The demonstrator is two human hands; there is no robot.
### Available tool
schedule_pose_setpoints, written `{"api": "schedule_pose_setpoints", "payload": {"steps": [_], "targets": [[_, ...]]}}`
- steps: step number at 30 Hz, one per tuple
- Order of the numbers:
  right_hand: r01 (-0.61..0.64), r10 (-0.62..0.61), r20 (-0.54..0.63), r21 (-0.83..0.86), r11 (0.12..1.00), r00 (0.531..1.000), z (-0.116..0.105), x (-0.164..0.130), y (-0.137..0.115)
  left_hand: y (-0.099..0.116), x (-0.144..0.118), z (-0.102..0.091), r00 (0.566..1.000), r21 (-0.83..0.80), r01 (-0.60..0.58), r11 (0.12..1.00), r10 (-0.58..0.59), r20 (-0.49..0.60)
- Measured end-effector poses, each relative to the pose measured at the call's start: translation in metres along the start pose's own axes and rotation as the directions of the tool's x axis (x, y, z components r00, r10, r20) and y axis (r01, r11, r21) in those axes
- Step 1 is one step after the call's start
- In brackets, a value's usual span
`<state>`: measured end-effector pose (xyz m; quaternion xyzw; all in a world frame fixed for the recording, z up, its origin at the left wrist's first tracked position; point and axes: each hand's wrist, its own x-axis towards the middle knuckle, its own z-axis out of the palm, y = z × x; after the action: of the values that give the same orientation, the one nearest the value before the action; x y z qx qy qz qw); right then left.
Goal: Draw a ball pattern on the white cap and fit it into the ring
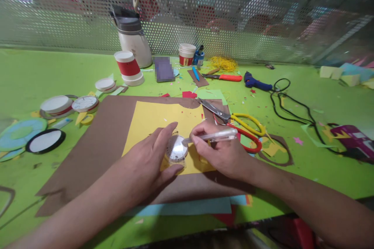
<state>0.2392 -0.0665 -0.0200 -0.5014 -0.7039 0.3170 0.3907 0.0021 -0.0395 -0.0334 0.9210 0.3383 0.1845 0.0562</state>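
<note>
At centre of the tabletop (43,74), I log the following.

Left hand (147,159): fingers spread, thumb (172,170) and forefinger either side of a small round clear lid (176,149), pressing it flat on a yellow paper sheet (152,120). Fingers are clamped on the lid's rim.

Right hand (219,151): fingers closed round a clear-barrelled pen (214,136), held almost level, its tip touching the right edge of the lid.

Yellow paper sheet: lies on a larger brown paper sheet (96,148); I see a blue paper strip (187,206) under the brown sheet's near edge.

Scissors, yellow handles (236,118): just beyond the right hand, blades pointing left and away. Scissors, red handles (248,140): partly hidden by the right hand.

Left side: black-rimmed disc (46,141), blue paper circle (19,134), two shallow white lids (68,105), a smaller lid (105,84).

Far side: red-and-white cup (128,68) lying tilted, white jug with dark lid (133,35), stacked paper cups (186,54), small blue bottle (199,56), yellow shredded paper (224,63), orange-handled cutter (224,77), blue glue gun (257,82) with black cord (295,109) trailing to the right.

Right side: magenta paper piece (352,138), pale paper scraps (344,74).

Backdrop: perforated metal screen (233,7).
</note>
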Motion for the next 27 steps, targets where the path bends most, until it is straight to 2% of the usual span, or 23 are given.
{"api": "schedule_pose_setpoints", "payload": {"steps": [18,27], "targets": [[-0.027,0.027,0.02,-0.001,1.0,0.999,-0.0015,-0.0001,-0.0059,0.0009,0.0,-0.001,1.0,-0.017,-0.002,1.0,0.002,-0.019],[-0.024,0.024,0.029,0.004,1.0,0.999,-0.001,-0.0003,-0.0066,0.001,0.0017,-0.0014,1.0,-0.006,0.011,1.0,-0.011,0.015]]}}
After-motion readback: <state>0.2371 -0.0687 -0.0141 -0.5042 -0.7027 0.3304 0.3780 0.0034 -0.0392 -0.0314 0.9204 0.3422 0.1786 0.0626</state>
